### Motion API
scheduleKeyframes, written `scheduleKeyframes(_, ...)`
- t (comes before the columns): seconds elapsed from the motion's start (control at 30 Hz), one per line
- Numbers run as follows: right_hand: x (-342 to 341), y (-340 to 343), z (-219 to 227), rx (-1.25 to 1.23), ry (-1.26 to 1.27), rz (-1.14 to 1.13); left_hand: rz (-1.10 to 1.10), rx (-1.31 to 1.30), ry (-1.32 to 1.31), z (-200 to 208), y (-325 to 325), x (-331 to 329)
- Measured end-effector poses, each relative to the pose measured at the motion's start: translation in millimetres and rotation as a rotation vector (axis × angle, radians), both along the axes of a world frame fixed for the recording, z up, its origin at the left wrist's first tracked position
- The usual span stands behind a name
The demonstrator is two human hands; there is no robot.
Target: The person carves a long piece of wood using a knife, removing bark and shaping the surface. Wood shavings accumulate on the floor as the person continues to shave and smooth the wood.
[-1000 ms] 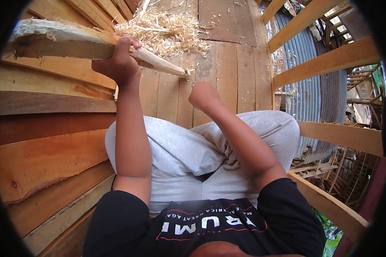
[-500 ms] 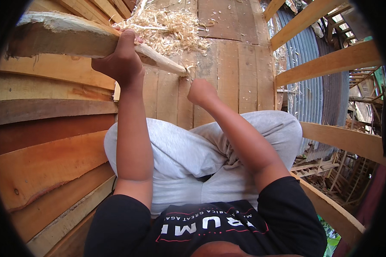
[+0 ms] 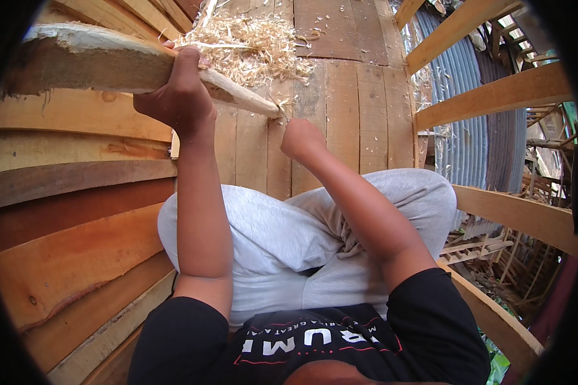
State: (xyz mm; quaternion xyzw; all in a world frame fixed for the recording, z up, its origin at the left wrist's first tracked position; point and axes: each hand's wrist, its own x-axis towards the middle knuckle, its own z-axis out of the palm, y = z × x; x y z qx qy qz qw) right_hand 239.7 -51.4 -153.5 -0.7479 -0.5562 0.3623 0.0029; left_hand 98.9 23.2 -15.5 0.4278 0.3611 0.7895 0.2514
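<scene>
Left hand [image 3: 181, 96], arm outstretched, grasps the stick [image 3: 106, 64]; right hand [image 3: 304, 138], elbow bent, clenches near its tip, contents hidden.

We were on what looked like a wooden porch used for woodworking: curled shavings [image 3: 250, 48] lay heaped on the plank floor [image 3: 342, 115], boards [image 3: 77, 263] lined our left, and past open rails [image 3: 494, 96] on our right we saw corrugated metal [image 3: 459, 147] and green leaves [image 3: 498, 367].
</scene>
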Motion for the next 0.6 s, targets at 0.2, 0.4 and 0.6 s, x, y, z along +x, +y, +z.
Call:
scheduleKeyframes(0.2,-0.1,3.4,3.3,-0.020,0.004,0.011,0.015,0.014,0.017,-0.9,1.5,-3.1)
scheduleKeyframes(0.4,2.3,7.2,-0.2,-0.026,0.005,0.019,-0.009,0.072,0.052,4.4,0.0,6.0)
scheduleKeyframes(0.6,4.2,13.2,-5.3,-0.017,0.011,0.026,0.028,-0.003,0.054,7.5,-2.0,2.7)
